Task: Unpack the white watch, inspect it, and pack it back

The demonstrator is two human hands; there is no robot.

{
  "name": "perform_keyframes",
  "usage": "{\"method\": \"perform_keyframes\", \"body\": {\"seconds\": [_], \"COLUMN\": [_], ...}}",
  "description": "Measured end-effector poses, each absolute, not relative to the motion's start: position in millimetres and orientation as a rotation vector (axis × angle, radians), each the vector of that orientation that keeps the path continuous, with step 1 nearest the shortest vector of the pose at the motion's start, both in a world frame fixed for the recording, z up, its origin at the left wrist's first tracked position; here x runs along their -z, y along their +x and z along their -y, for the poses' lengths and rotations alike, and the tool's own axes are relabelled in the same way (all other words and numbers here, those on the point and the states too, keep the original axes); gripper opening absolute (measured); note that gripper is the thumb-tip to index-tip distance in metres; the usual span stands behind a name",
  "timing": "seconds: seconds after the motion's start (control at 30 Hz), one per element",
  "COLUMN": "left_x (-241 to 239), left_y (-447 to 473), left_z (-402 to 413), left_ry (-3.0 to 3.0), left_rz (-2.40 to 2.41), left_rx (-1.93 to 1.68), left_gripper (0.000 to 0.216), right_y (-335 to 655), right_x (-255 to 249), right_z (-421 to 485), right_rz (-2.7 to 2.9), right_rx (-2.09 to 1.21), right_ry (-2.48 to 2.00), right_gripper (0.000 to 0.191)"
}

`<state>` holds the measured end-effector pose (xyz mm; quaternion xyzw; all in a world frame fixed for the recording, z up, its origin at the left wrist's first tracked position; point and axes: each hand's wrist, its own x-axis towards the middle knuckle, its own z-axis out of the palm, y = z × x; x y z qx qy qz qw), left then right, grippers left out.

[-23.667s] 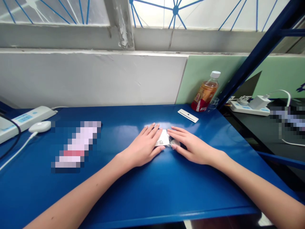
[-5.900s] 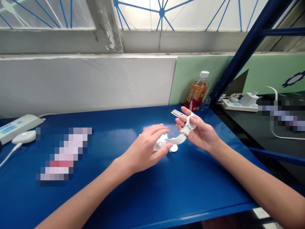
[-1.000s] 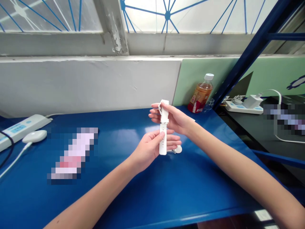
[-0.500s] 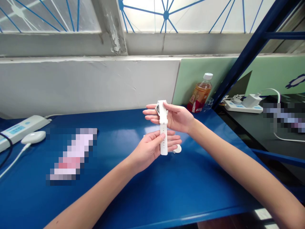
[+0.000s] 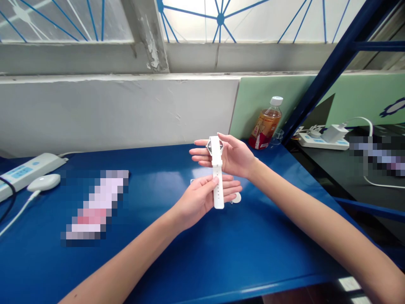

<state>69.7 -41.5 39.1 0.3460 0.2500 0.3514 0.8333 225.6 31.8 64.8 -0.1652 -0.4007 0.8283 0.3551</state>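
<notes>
Two-handed, held a white watch (image 5: pixel 217 170) up over the middle of the blue counter (image 5: pixel 202 266). With the left grip (image 5: pixel 196 200), clamped the near part of its strap (image 5: pixel 218 199) between thumb and fingers, thumb in front by the holes, fingers behind and pointing right. With the right grip (image 5: pixel 234 156), palm showing and fingers pointing left, backed the far end, thumb and fingers apart. Saw the case (image 5: pixel 209 147) in front of the right fingers, partly hidden by the strap crossing it. Just by the left fingertips, saw a white disc (image 5: pixel 237 198), partly covered. On the far right of the counter, saw an upright bottle (image 5: pixel 265 129) with a clear cup (image 5: pixel 278 137) just beside it. On the left, saw a power strip (image 5: pixel 36 164), a white puck (image 5: pixel 44 182) just near of it, and, farther right, a slab (image 5: pixel 95 207) too blurred to tell what. Beyond the blue frame (image 5: pixel 329 72) on the right, saw a second power strip (image 5: pixel 343 145) with a white plug (image 5: pixel 336 134).
</notes>
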Motion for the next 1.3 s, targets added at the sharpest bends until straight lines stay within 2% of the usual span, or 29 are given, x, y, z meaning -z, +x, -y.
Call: {"method": "perform_keyframes", "body": {"seconds": [0.2, 1.3], "left_x": [-39.1, -43.6], "left_y": [68.9, 63.7], "left_z": [39.0, 35.2], "left_ry": [0.741, 0.845], "left_rz": [-0.539, -0.566], "left_rx": [-0.751, -0.759], "left_gripper": [0.029, 0.026], "right_y": [228.5, 228.6], "right_x": [-62.5, -64.3], "right_z": [-34.5, -33.3], "right_rz": [1.029, 1.028], "right_rx": [-2.149, -2.188], "right_ry": [-0.38, -0.38], "right_gripper": [0.059, 0.064]}}
